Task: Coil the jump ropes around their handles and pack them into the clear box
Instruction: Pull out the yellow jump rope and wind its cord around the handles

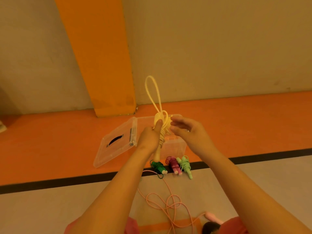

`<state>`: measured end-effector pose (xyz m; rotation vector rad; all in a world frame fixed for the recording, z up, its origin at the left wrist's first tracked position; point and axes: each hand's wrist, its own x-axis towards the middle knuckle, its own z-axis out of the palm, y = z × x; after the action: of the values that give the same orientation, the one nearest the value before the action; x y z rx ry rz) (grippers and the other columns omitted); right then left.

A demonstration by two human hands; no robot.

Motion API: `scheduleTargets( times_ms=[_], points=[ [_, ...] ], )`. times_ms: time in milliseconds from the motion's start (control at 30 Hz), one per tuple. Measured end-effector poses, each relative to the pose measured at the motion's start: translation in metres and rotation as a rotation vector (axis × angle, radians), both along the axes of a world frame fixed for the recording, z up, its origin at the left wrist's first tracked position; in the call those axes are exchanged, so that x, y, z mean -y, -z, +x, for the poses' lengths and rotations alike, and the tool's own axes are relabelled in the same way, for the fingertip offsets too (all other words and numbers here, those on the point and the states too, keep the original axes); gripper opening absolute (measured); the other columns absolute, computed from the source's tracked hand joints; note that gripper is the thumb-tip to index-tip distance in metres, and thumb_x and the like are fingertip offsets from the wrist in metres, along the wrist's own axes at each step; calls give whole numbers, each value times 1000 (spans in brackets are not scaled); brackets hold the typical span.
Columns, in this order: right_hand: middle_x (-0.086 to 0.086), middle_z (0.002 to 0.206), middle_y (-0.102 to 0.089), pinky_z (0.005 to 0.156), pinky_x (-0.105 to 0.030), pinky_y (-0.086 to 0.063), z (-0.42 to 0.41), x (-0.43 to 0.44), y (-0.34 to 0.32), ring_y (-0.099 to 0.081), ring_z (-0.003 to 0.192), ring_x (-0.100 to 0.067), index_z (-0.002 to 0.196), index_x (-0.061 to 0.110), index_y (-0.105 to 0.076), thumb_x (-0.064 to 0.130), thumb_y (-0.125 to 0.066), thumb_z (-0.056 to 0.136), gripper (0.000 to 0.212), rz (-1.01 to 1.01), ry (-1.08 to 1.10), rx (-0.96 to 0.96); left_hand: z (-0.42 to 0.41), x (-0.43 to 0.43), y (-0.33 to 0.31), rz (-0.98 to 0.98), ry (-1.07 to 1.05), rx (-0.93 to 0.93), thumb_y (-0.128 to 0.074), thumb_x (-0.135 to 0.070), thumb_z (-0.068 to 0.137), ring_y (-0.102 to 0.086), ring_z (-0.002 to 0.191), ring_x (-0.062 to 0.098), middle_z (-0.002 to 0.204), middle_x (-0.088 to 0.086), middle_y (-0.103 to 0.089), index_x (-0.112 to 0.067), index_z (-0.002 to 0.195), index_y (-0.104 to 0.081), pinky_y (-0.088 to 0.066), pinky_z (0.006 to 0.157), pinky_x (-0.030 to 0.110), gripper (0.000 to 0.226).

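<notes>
The floor runs in bands: an orange strip (50, 141) at the far side, a black line (67, 180) below it, then pale flooring (67, 208) nearest the person; behind rises a beige wall (219, 48) crossed by one orange pillar (101, 56) at 12 o'clock.

One clear box (175, 147) sits on the orange strip near the middle of the view, its one lid (118, 142) hinged open at the box's 9 o'clock.

Five jump ropes show; three lie coiled in a row at the box's 6 o'clock, a dark green rope (158, 166), a magenta rope (174, 164) and a light green rope (184, 164); one pink rope (168, 203) sprawls loose on the pale flooring at 6 o'clock.

The fifth, the yellow rope (164, 125), is held up in front of the box; the left hand (150, 137) grips its wrapped handles, thumb pressed along them, and a loop stands up toward 12 o'clock.

The right hand (182, 127) is at the coils' 3 o'clock, fingers loosely curved; whether it pinches the cord cannot be told.
</notes>
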<state>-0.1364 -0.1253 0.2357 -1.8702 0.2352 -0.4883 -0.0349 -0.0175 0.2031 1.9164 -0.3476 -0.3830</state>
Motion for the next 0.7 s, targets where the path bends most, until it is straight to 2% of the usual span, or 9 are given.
scheduleTargets(
  times_ms=[100, 167, 300, 433, 533, 600, 700],
  points=[
    [-5, 101, -65, 73, -12, -46, 3, -3, 5, -60, 86, -9, 105, 17, -68, 15, -67, 85, 20, -90, 81, 50, -7, 3, -2, -22, 39, -11, -39, -52, 97, -59, 52, 26, 62, 10, -62, -2, 82, -62, -55, 68, 48, 57],
    [-1, 96, -62, 69, -14, -44, 3, 0, 6, -57, 81, -7, 94, 22, -67, 20, -70, 82, 12, -176, 185, 94, -11, 5, -3, 8, 75, 33, -38, -54, 96, -61, 55, 26, 63, 9, -63, -3, 82, -62, -55, 69, 48, 59],
    [6, 87, -52, 70, -26, -40, 1, 6, 5, -48, 84, -13, 84, 25, -63, 31, -73, 78, 13, -376, 297, 125, -19, 4, -7, 68, 126, 133, -36, -61, 94, -65, 64, 26, 69, 7, -66, -13, 80, -61, -55, 71, 46, 56],
    [9, 84, -45, 65, -21, -31, -1, 10, 2, -41, 88, -11, 81, 22, -64, 36, -72, 78, 17, -528, 354, 84, -25, -1, -14, 175, 188, 295, -33, -61, 94, -60, 64, 24, 65, 2, -59, -22, 70, -47, -48, 62, 38, 48],
    [15, 77, -44, 66, -12, -29, -1, 10, 0, -41, 86, -13, 72, 23, -58, 29, -71, 80, 16, -492, 293, 98, -29, -4, -18, 230, 238, 340, -35, -53, 98, -46, 58, 15, 61, -3, -47, -22, 68, -43, -32, 55, 31, 44],
    [13, 74, -47, 67, -12, -29, -2, 11, -4, -43, 83, -13, 70, 23, -56, 25, -71, 80, 19, -423, 288, 171, -30, -5, -15, 264, 289, 326, -35, -52, 98, -48, 60, 17, 63, -2, -49, -20, 70, -47, -36, 57, 33, 44],
    [8, 74, -50, 66, -13, -33, -6, 12, -12, -46, 77, -10, 67, 25, -54, 21, -72, 80, 23, -349, 302, 239, -31, -4, -8, 257, 342, 265, -34, -52, 98, -52, 69, 21, 69, 2, -53, -17, 76, -52, -44, 71, 39, 45]
  ],
)
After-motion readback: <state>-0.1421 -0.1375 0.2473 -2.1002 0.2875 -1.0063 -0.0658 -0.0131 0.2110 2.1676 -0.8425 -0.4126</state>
